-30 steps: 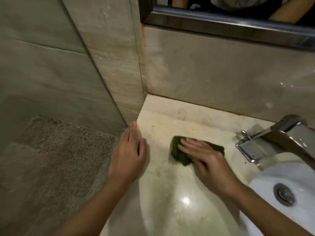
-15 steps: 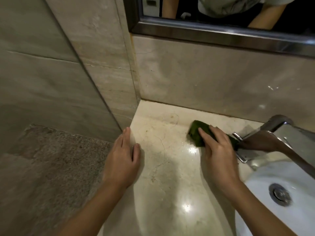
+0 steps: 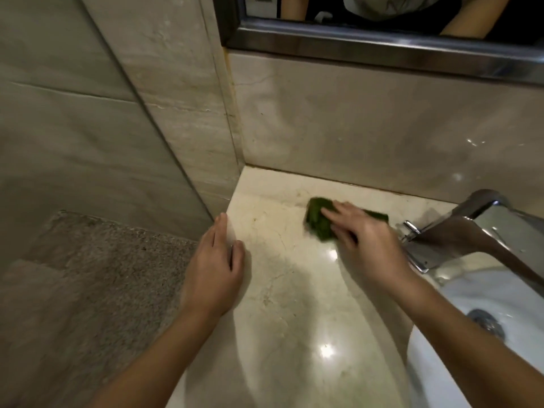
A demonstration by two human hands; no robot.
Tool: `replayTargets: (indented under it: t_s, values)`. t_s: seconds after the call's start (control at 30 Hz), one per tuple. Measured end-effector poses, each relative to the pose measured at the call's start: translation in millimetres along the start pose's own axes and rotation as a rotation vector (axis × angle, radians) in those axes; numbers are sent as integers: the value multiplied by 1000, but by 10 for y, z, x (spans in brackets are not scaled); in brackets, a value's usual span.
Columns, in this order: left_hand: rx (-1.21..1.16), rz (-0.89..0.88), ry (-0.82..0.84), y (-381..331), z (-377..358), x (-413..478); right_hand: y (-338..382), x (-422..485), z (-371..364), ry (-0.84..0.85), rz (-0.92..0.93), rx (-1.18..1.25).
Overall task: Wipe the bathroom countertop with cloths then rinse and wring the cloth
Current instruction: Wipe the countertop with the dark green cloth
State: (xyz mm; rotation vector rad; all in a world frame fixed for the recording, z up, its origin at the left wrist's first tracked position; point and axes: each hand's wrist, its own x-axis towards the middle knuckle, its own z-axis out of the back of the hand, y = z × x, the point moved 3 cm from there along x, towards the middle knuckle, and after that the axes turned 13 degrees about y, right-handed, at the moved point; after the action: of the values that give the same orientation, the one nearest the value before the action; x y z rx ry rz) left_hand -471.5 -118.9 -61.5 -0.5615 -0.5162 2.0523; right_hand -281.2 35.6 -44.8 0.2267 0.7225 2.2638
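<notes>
A: Well, where's our cloth (image 3: 319,220)?
B: Flat on the counter (image 3: 279,290), just left of the tap (image 3: 471,228), near the back wall (image 3: 353,128). Our right hand (image 3: 368,242) presses it down with straight fingers, not curled round it.
A: And our left hand (image 3: 213,266)?
B: Further left of the tap, well apart from the cloth, palm down on the counter's edge, fingers straight, holding nothing.
A: Beyond that?
B: We see the white basin (image 3: 477,293) under the tap, and a mirror (image 3: 382,45) above it.
</notes>
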Motion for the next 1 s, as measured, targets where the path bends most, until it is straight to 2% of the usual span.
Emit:
replayTargets:
  t_s: [0.07, 0.17, 0.33, 0.43, 0.5, 0.6, 0.73, 0.9, 1.0]
  values:
    - [-12, 4, 8, 1, 1, -3, 192, 230, -111, 18, -2, 47]
    - [-15, 14, 24, -16, 10, -5, 379, -78, -355, 111, 126, 1]
    - [3, 0, 27, -1, 9, 0, 318, -354, -284, 28, 207, -67]
    - [77, -59, -42, 5, 39, -46, 329, -270, -306, 67, 251, -140]
    - [116, -82, -82, 25, 105, -189, 316, -288, -319, 112, 293, -103]
    - [92, -93, -12, 116, 83, -593, 295, -323, -281, 186, 321, -20]
    - [38, -1, 51, 288, -64, -840, 473, -283, -335, 298, 330, -31]
    - [49, 39, 50, 316, -81, -803, 925, 156, -683, 184, 216, -85]
    - [19, 68, 70, 308, -76, -830, 1099, -95, -851, 329, 373, -104]
